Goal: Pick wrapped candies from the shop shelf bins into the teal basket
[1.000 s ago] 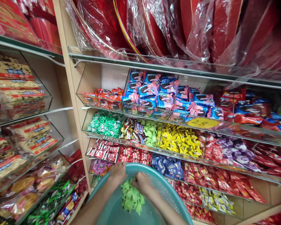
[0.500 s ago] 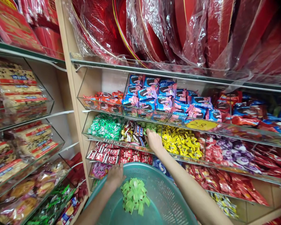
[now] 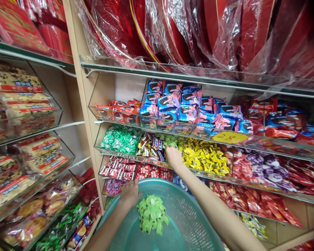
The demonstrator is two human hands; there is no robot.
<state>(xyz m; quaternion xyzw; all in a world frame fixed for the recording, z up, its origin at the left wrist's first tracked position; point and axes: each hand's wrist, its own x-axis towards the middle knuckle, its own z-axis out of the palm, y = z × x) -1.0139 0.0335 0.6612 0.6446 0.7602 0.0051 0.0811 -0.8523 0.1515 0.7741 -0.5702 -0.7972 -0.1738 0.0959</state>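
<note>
My left hand point(image 3: 131, 194) is closed over the near-left rim of a green plastic basket point(image 3: 199, 218). A pile of light-green wrapped candies point(image 3: 153, 213) lies on the basket's bottom. Up in the shelf compartment, my right hand point(image 3: 174, 157) is curled, its fingertips hidden; what it holds, if anything, does not show. More light-green candies point(image 3: 170, 140) lie just behind that hand. Left of it are brown-wrapped chocolate bars point(image 3: 155, 145), and to its right a heap of yellow wrapped candies point(image 3: 206, 155).
Clear shelf dividers separate green candies point(image 3: 119, 139), purple-wrapped sweets point(image 3: 268, 169) and red packets point(image 3: 120, 169). Blue-pink cookie packs point(image 3: 170, 101) sit above, beside a yellow price tag point(image 3: 229, 137). Plastic-wrapped red round items point(image 3: 183, 31) fill the top. Packaged pastries point(image 3: 23, 94) line the left shelves.
The view has shifted slightly. My right hand stays in the compartment and its fingers look more curled. My left hand remains on the basket's rim.
</note>
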